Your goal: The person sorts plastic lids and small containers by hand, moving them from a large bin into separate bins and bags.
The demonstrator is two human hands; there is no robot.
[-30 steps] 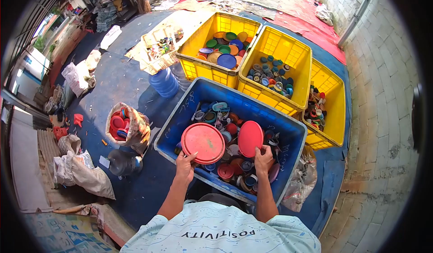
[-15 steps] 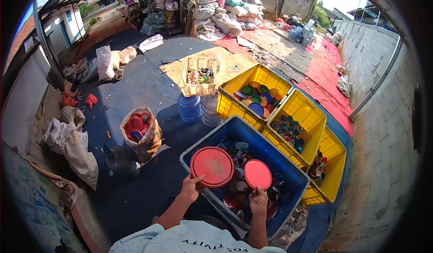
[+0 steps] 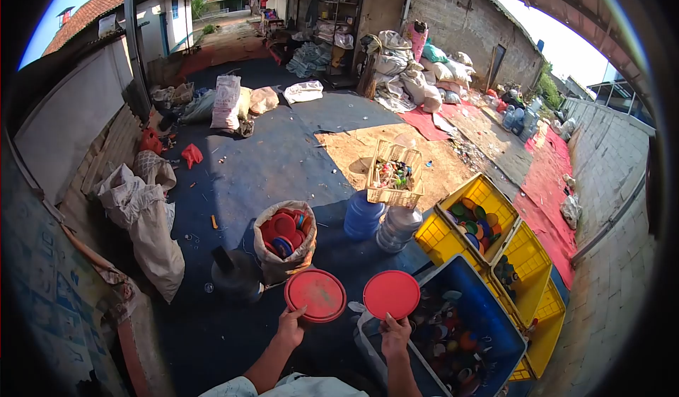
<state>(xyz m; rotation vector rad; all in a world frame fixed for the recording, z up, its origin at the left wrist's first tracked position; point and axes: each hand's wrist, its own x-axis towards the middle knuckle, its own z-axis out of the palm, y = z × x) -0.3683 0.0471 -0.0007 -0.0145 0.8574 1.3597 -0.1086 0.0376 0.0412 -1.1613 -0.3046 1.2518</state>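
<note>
A round red lid (image 3: 316,292) with a greenish smudge is pinched by my left hand (image 3: 291,326) at its lower edge. My right hand (image 3: 395,335) grips a second red lid (image 3: 392,293) from below, level with the first and apart from it. Just beyond the left lid stands an open woven sack (image 3: 291,266), filled with red lids and a few blue ones. To the right of my right hand is a large blue crate (image 3: 503,326) of mixed lids and caps, partly in shadow.
Yellow crates (image 3: 453,241) with sorted lids stand at the right. A cream basket (image 3: 396,197) of small caps sits over blue and clear water jugs (image 3: 362,216). A dark jug (image 3: 237,275) lies left of the sack. Filled white sacks (image 3: 152,234) are at the far left.
Both hands and their lids have shifted away from over the blue crate toward the woven sack. The view has turned left, so the crates appear farther right.
</note>
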